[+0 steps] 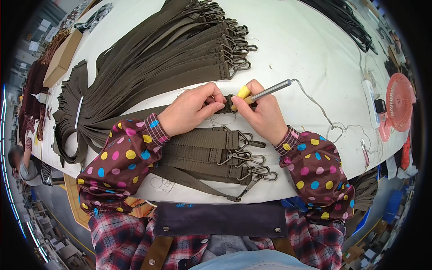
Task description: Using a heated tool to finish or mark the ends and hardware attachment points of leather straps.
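White tabletop [310, 58] is backing a sideways strap [228, 108]; flanking its end, your left hand [191, 108] is pinching, contents unclear, right hand [265, 117] gripping a tool [272, 88].

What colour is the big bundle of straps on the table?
Dark olive-brown; the strap bundle shows best in the head view.

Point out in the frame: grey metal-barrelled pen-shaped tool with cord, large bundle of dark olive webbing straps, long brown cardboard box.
Grey metal-barrelled pen-shaped tool [273, 88]: head view, barrel.
Large bundle of dark olive webbing straps [150, 63]: head view, middle stretch.
Long brown cardboard box [63, 58]: head view, broad face.
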The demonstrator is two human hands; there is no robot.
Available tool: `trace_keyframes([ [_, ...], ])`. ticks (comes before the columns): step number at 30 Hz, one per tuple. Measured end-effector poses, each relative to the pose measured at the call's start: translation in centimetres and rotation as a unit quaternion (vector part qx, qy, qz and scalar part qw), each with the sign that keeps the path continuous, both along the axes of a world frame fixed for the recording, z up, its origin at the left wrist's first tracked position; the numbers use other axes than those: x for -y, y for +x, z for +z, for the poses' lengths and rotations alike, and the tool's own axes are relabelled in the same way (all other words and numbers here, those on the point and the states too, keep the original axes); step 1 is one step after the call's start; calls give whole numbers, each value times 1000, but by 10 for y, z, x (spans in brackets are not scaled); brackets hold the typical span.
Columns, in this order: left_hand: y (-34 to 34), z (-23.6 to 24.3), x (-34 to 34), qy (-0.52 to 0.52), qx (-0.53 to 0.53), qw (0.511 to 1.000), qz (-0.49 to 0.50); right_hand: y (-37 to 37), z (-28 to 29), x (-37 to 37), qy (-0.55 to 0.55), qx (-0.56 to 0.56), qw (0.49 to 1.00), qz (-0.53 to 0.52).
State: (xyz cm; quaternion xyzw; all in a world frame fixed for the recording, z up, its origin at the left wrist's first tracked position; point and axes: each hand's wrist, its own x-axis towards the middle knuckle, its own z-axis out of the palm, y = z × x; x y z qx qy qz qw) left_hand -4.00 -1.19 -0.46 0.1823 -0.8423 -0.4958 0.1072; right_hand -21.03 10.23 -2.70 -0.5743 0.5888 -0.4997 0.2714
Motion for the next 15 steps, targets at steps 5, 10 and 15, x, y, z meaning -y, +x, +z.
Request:
trace_keyframes([
  [5, 0, -2, 3, 8, -8, 1000, 1, 0, -1, 0, -4, 4, 1000, -3],
  [10, 12, 24, 21, -49, 73, 972, -219, 0, -2, 1, -15, 13, 1000, -7],
  [15, -4, 43, 26, -108, 134, 970, -173, 1, -3, 1, -16, 84, 996, 9],
])
